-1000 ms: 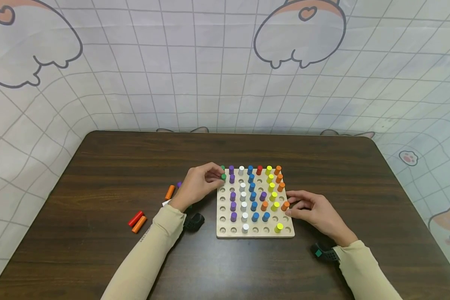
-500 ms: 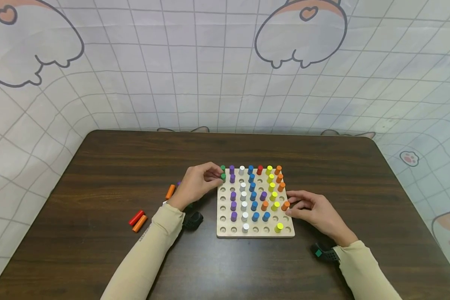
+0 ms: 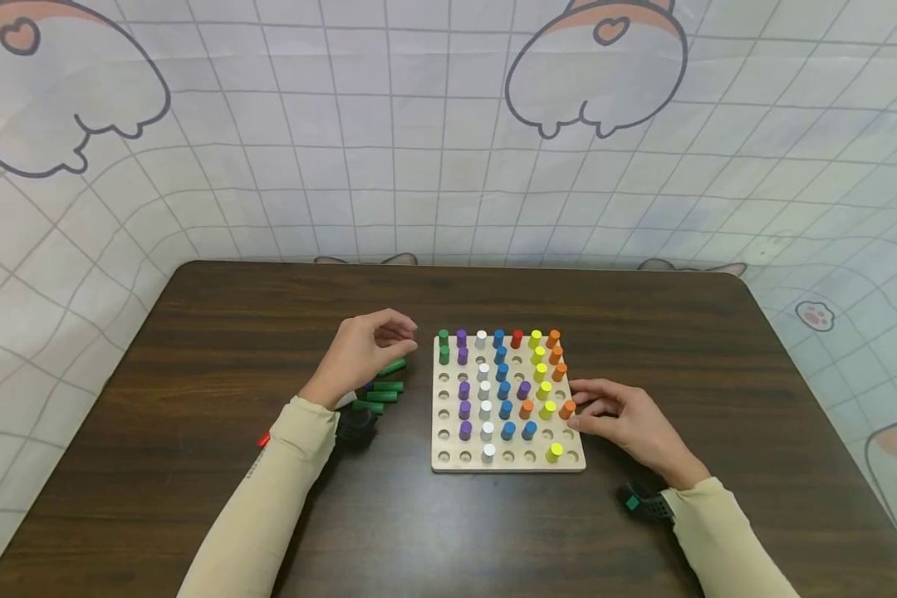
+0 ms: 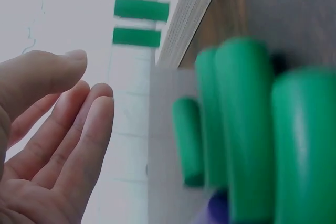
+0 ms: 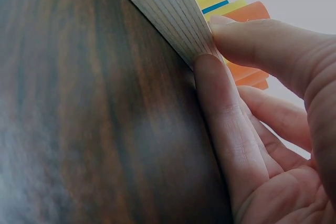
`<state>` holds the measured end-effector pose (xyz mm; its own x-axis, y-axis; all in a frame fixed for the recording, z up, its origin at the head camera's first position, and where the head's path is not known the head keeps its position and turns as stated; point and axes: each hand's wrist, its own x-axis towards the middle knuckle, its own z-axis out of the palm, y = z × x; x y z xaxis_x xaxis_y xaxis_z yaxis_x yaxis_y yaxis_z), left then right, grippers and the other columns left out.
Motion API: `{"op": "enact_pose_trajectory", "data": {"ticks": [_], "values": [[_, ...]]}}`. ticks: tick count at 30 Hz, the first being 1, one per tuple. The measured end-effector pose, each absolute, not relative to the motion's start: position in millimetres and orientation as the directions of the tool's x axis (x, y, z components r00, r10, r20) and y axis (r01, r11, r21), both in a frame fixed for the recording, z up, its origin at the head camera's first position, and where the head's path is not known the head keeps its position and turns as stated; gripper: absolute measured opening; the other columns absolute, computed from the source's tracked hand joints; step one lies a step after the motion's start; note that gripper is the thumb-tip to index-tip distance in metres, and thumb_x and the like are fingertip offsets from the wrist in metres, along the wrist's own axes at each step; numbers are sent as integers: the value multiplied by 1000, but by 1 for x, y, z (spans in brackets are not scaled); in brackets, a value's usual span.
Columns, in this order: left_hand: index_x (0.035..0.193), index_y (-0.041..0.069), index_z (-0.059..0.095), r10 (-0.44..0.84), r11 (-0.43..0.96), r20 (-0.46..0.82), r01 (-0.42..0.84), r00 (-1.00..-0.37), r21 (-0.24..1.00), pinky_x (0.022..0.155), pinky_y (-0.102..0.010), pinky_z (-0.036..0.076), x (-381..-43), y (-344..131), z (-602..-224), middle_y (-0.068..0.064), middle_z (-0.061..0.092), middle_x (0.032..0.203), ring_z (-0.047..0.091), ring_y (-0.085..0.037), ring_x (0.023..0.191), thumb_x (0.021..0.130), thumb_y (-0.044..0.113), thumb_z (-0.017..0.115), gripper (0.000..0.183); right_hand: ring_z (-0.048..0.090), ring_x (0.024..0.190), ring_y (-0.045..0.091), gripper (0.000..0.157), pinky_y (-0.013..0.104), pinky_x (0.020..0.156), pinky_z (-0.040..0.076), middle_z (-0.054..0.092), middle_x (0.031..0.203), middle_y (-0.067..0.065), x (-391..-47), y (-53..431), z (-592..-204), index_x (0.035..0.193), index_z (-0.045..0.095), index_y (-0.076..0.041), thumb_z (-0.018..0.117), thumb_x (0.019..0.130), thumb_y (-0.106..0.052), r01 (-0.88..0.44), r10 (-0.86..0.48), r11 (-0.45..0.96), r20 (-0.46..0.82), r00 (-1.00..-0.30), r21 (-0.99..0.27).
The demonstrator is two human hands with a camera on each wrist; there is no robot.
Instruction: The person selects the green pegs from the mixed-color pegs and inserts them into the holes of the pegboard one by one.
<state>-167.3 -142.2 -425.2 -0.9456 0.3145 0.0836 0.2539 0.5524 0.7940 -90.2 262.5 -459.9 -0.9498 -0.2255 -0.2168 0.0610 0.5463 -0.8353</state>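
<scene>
A pale wooden pegboard [image 3: 454, 446] lies on the table, its holes partly filled with coloured pegs standing in columns. Two green pegs [image 3: 444, 355] stand at its far left corner. My left hand [image 3: 362, 353] hovers left of the board with nothing in it, thumb and fingers apart. Beside and below that hand lie several loose green pegs [image 4: 244, 129], large in the left wrist view. At the board's right edge my right hand [image 3: 631, 423] holds on, its thumb [image 5: 257, 40] over the top face and the index finger [image 5: 215, 90] against the side.
A red peg [image 3: 264, 438] shows partly from behind the left sleeve. A purple peg [image 4: 218, 208] lies beneath the loose green ones. The dark wooden table [image 3: 493, 531] ends at a white gridded backdrop [image 3: 419, 166]. Each wrist carries a black camera.
My left hand has let go of the second green peg, which stands in the board, and moved left. The loose green pegs now show. The right hand stays at the board's edge.
</scene>
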Motion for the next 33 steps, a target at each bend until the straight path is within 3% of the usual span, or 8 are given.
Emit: {"op": "enact_pose_trajectory", "data": {"ticks": [12,33], "values": [[130,11,69,329,577,-26,179,-944,797,93,-44,63,-160,-161,-430,-11,74,123,74,-27,109,96,18,76,35,73,95,9,63,20,83,58,75,119,7,-90,261,-461,143,59,-14,82,89,-37,88,-214,554,-243,-946,-828],[133,12,67,447,655,-112,239,-887,717,105,-46,57,-166,-167,-435,-8,71,129,69,-27,119,95,7,73,39,74,95,8,61,20,83,57,77,117,6,-90,261,-459,144,58,-14,80,91,-36,71,-232,552,-235,-944,-831]]}}
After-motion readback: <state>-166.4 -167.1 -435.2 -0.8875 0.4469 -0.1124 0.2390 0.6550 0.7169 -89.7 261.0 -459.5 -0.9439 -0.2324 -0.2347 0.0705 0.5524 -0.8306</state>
